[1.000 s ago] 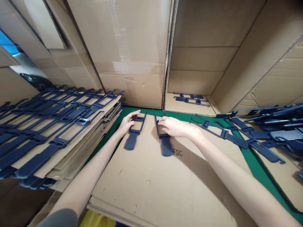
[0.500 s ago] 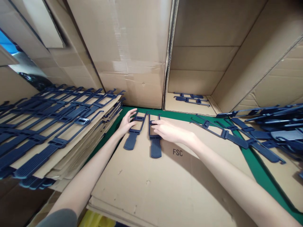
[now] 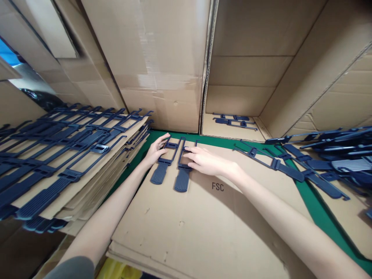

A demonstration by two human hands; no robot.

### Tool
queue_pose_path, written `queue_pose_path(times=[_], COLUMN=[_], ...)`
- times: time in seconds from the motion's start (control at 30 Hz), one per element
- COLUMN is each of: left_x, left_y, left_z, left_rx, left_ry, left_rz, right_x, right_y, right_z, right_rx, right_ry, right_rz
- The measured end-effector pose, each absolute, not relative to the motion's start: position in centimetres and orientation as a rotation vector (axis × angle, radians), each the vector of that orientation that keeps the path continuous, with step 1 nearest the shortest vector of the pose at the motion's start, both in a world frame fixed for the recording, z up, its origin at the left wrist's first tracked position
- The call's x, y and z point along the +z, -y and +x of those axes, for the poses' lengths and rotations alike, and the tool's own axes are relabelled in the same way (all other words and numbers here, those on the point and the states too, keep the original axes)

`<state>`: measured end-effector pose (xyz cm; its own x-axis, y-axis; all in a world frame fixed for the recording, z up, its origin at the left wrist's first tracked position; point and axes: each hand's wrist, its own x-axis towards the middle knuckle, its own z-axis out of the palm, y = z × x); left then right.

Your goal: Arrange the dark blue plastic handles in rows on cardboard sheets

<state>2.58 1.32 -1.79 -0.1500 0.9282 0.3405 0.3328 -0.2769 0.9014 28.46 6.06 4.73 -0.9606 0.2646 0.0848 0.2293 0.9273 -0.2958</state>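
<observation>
Two dark blue plastic frames with ribbed paddles lie side by side on the cardboard stack (image 3: 180, 224) before me. At the upper left edge of the left frame (image 3: 159, 173), my left hand (image 3: 157, 150) touches its side, fingers bent and slightly apart. My right hand (image 3: 200, 159) rests over the upper part of the other frame (image 3: 181, 180), its fingertips on the frame's bars and covering part of them. The paddles of both frames point toward me.
Many similar blue frames cover a cardboard stack (image 3: 72, 205) at left. More are piled at right (image 3: 343, 155), one lying partly on the middle stack (image 3: 287, 171). An open box (image 3: 238, 97) at the back holds several. Green surface (image 3: 316, 205) shows between stacks.
The right frame's paddle has swung left toward the other frame, so it now tilts. The left frame has shifted very slightly. My hands have barely moved.
</observation>
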Motion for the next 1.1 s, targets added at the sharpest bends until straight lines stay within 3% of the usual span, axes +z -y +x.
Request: queue_pose_path(times=[0.17, 0.37, 0.47, 0.87, 1.1], left_x=[-1.9, -2.0, -2.1, -2.2, -2.2], left_y=[-1.3, -1.5, -1.6, -1.6, -1.6], left_z=[2.6, 2.4, 2.4, 2.2, 2.3], left_rx=[1.457, 1.471, 1.483, 1.471, 1.48], left_ry=[-1.423, -1.397, -1.374, -1.391, -1.392], left_rz=[1.546, 1.535, 1.533, 1.543, 1.53], right_x=[7.7, 8.3, 6.7, 4.0, 7.3], right_y=[-8.6, -16.6, -19.6, -20.7, -18.1], right_z=[31.0, 39.0, 42.1, 41.9, 40.1], right_rx=[0.44, 0.247, 0.374, 0.649, 0.593], right_ry=[2.897, 2.748, 2.754, 2.862, 2.743], right_rz=[-0.541, -1.526, -1.845, -1.564, -1.321])
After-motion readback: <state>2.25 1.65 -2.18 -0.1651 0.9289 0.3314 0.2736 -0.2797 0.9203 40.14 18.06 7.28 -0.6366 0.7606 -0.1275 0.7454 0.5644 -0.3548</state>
